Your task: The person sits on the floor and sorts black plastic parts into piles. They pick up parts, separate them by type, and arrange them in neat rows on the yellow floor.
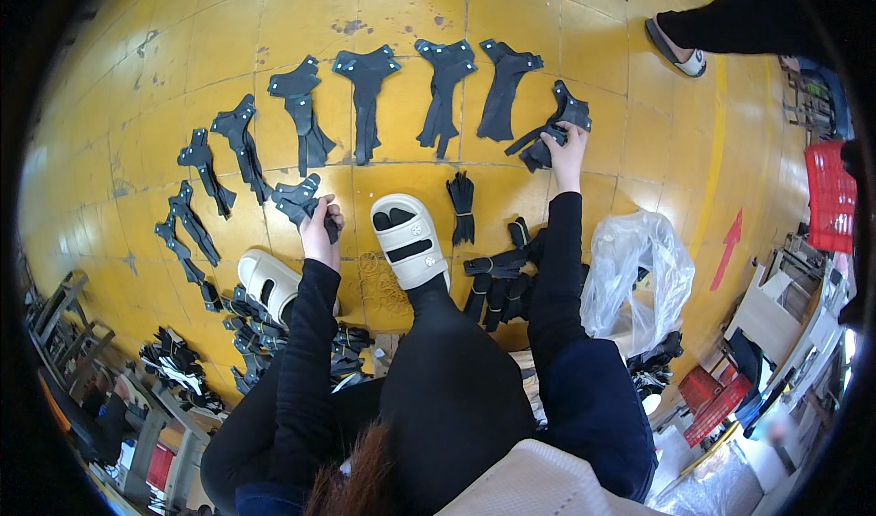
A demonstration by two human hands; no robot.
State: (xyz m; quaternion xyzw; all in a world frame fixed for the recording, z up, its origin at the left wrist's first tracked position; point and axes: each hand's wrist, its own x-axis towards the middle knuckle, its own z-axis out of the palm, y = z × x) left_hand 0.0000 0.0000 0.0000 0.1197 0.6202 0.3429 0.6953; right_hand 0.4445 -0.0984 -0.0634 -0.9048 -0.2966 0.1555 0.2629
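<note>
My left hand (321,229) is closed on a stack of dark fabric pieces (297,197) with small white marks, held just above the floor. At the right end of an arc, my right hand (568,151) grips another dark fabric stack (570,105); its strips hang or lie to the left. Similar T- and Y-shaped stacks curve across the floor, including one in the top middle (366,83), one to its right (444,87) and one on the left (239,137). My fingers hide part of both held stacks.
Banded black strip bundles (463,208) and more bundles (502,283) lie by my cream sandal (406,233). Loose rubber bands (379,283) are beside it. A clear plastic bag (637,279) stands right of my right arm. Another person's sandalled foot (680,55) is at upper right. Red crates (830,197) stand far right.
</note>
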